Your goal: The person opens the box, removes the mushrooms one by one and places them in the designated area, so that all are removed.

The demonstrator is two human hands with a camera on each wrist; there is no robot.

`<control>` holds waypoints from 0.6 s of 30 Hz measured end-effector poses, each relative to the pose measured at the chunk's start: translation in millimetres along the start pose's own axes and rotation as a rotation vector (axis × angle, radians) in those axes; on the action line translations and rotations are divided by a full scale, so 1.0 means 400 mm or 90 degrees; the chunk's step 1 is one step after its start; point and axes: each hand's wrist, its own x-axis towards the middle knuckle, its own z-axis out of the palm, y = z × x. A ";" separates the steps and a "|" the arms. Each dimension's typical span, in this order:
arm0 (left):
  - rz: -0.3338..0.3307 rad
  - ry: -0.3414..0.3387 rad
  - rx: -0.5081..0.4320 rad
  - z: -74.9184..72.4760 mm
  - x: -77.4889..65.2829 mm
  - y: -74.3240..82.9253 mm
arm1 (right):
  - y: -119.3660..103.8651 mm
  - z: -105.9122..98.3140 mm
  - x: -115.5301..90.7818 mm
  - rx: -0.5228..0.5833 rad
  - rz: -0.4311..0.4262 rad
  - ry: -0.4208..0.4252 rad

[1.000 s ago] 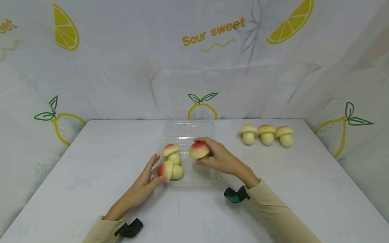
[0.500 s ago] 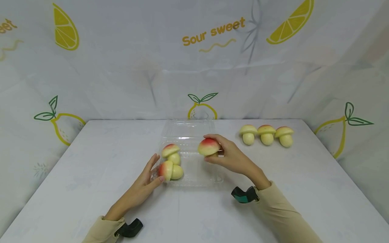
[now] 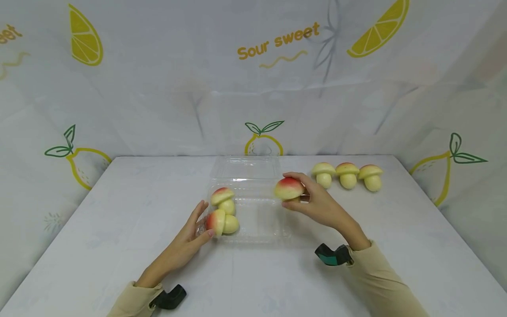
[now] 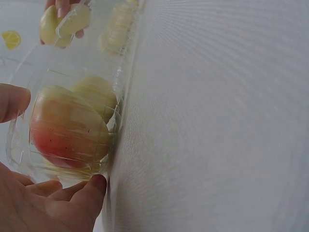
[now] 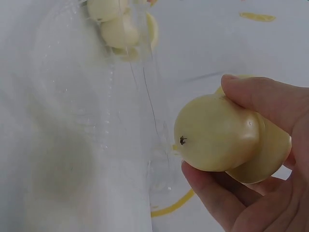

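Note:
A clear plastic container (image 3: 261, 222) lies with its lid (image 3: 247, 167) folded back. My left hand (image 3: 185, 243) holds its left front corner, thumb at the front and fingers along the side. Inside on the left are two toy mushrooms, a rear one (image 3: 223, 198) with its stem toward me and a front one (image 3: 216, 222) on its side. In the left wrist view the front mushroom (image 4: 70, 125) shows through the wall. My right hand (image 3: 318, 206) grips a third mushroom (image 3: 288, 189), red-tinted cap up, over the container's right edge. Its rounded stem (image 5: 212, 135) faces the right wrist camera.
Three more mushrooms, a left one (image 3: 324, 175), a middle one (image 3: 348, 176) and a right one (image 3: 371, 178), stand in a row at the back right of the white table (image 3: 396, 246). A printed curtain (image 3: 166, 110) hangs behind.
My right hand has moved to the right with its mushroom, from above the container's middle to its right edge. The left hand, the container and the other mushrooms stay put.

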 end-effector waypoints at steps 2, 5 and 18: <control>-0.001 0.000 0.001 0.000 0.001 -0.001 | 0.006 -0.008 -0.006 -0.003 0.004 0.007; 0.000 -0.001 0.002 0.000 0.001 -0.001 | 0.016 -0.021 -0.015 -0.009 0.010 0.018; 0.006 -0.002 0.008 -0.001 0.000 0.004 | 0.073 -0.075 -0.046 -0.035 0.059 0.052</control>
